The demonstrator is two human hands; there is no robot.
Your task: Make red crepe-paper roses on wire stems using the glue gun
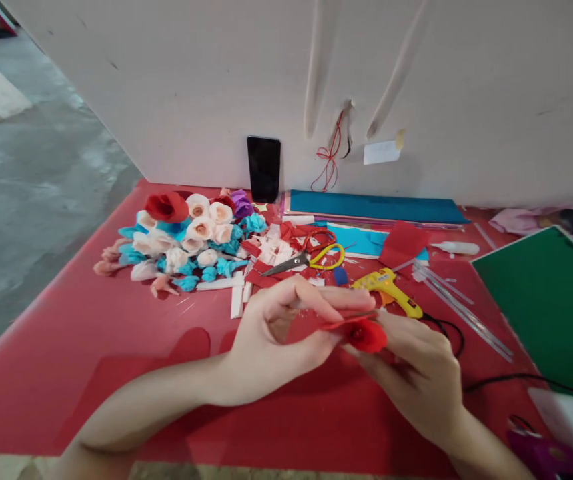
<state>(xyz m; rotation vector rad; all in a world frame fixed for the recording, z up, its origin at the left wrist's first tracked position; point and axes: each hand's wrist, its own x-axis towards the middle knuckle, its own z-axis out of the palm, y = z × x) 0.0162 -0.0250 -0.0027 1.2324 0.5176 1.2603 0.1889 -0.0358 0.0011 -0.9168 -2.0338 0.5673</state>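
Note:
A small red paper flower [363, 335] is held up between my two hands above the red table. My left hand [286, 333] pinches a red petal edge at the flower's left side between thumb and fingers. From the right, my right hand [416, 373] closes its fingers round the flower's base, which they partly hide. Just behind the hands lie scissors [311, 259] with red and yellow handles and a yellow glue gun [389, 290]. Red and white paper scraps [271, 247] surround the scissors.
Finished paper flowers [201, 230] in white, blue, red and purple are heaped at the left. A phone [265, 169] leans on the white wall. Blue paper [376, 207], clear sticks [461, 310], a white bottle [456, 248] and a green board [546, 300] lie behind and to the right.

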